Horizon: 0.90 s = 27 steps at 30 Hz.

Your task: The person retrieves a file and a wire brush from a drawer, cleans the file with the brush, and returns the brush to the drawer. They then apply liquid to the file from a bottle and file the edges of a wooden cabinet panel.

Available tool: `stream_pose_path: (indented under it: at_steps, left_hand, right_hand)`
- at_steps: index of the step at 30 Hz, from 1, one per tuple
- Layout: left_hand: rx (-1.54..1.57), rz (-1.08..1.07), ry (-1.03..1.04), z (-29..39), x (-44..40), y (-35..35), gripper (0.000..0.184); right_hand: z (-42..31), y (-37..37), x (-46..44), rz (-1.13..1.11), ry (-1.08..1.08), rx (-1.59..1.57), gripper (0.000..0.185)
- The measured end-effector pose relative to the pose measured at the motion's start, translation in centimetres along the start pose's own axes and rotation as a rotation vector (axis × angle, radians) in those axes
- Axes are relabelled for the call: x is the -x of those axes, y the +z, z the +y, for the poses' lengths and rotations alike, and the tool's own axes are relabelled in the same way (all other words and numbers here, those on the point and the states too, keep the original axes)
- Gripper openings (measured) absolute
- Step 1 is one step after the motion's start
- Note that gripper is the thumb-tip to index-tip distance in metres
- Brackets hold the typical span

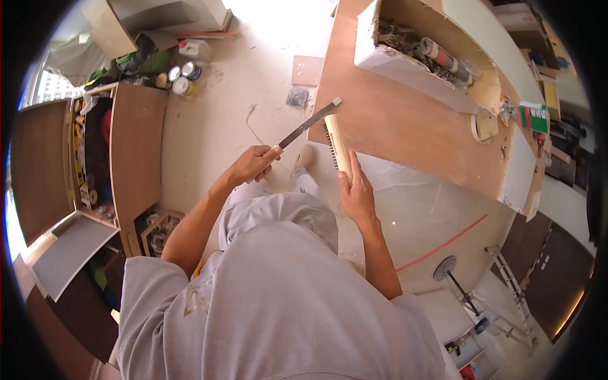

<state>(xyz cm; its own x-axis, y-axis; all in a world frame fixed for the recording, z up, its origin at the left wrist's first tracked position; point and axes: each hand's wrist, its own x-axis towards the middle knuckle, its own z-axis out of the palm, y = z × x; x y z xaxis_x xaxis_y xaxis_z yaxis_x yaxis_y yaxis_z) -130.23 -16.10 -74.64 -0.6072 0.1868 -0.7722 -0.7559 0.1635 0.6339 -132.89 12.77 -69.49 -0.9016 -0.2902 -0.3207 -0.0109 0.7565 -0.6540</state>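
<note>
My left hand (254, 163) is closed round the lower end of a long, dark, flat metal tool (308, 124), which slants up to the right and has a pale tip. In my right hand (358, 193) is the lower end of a wooden brush (337, 144) with dark bristles along its left side. The brush is held nearly upright, its top close below the metal tool's tip. Both hands are in front of my body, left of the wooden table (392, 120) and its lower edge.
On the table lies a long open box (421, 85) with debris and a tube. Paint cans (182, 85) and a white jug (196, 50) stand at the upper left. An open cabinet (136, 145) is on the left, a ladder (514, 294) at the lower right.
</note>
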Motion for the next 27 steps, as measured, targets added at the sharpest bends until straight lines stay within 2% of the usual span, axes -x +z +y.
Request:
stream_pose_path:
  at_steps: [3,9,10,12,15,16,20,23,25,27]
  left_hand:
    - [-0.052,0.083,-0.016,0.6,0.3,0.9,0.062]
    - [-0.015,0.097,-0.099,2.1,1.0,1.2,0.059]
    - [-0.086,0.185,0.035,0.9,0.1,1.2,0.058]
    - [-0.234,0.337,0.298,-2.6,-1.7,2.2,0.058]
    - [-0.151,0.262,0.094,0.2,0.0,2.3,0.058]
    - [-0.169,0.287,0.139,-0.1,-0.1,2.5,0.057]
    - [-0.187,0.238,0.081,1.0,0.3,2.0,0.057]
    - [-0.231,0.249,0.109,0.0,-0.1,2.8,0.058]
    - [-0.166,0.253,0.088,0.7,0.3,2.2,0.058]
    - [-0.222,0.277,0.134,-0.5,-0.3,2.6,0.058]
  right_hand:
    - [-0.6,-1.1,-0.2,-0.078,-0.025,0.009,0.056]
    - [-3.3,-0.6,1.8,-0.07,-0.135,0.195,0.06]
    - [-4.0,0.0,0.2,-0.136,-0.112,0.315,0.06]
    - [-5.5,1.8,-4.7,-0.121,-0.133,0.387,0.059]
    - [-5.4,1.6,-6.6,-0.007,-0.227,0.344,0.057]
    - [-5.3,1.2,-6.9,0.044,-0.272,0.302,0.057]
    - [-6.5,-1.5,-0.4,-0.157,-0.032,0.343,0.053]
    - [-5.5,4.6,-6.7,-0.068,-0.167,0.401,0.054]
    - [-5.8,4.1,-9.2,-0.034,-0.186,0.361,0.055]
    - [-6.1,1.8,-7.4,-0.028,-0.147,0.342,0.054]
